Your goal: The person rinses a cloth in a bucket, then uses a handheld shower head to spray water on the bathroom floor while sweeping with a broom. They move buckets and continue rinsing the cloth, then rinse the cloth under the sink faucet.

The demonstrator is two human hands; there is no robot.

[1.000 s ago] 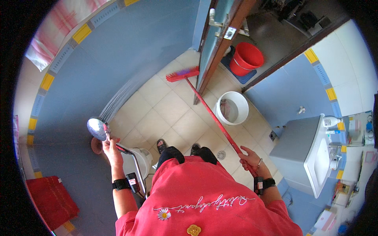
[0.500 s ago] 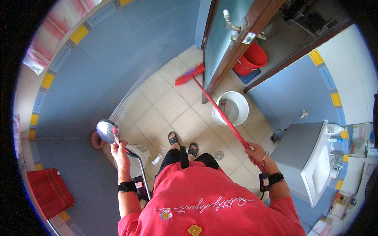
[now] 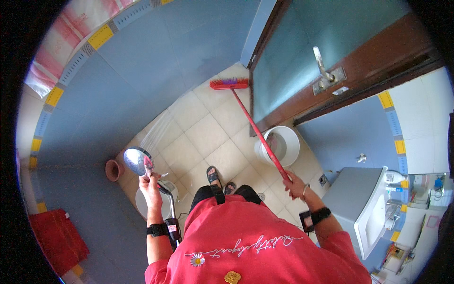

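My left hand (image 3: 150, 188) is closed around the handle of a shower head (image 3: 136, 160), from which thin streams of water spray toward the far left wall and floor. A metal hose hangs below that hand. My right hand (image 3: 296, 185) grips the red pole of a push broom (image 3: 257, 132). The broom's red head, with red and purple bristles (image 3: 229, 84), lies at the far end of the tiled floor, close to the foot of the door (image 3: 331, 52). Part of the pole crosses in front of a white bucket (image 3: 288, 146).
A second white bucket (image 3: 171, 194) stands below my left hand, near a pink pot (image 3: 114, 170). On the right is a washbasin (image 3: 373, 227) on a grey cabinet. A red towel (image 3: 56, 241) hangs at the left wall. My sandalled feet (image 3: 213, 176) are on beige tiles.
The door has swung further toward its frame, hiding the red bucket behind it. The broom head has turned squarer to the far wall. One of my feet has stepped forward.
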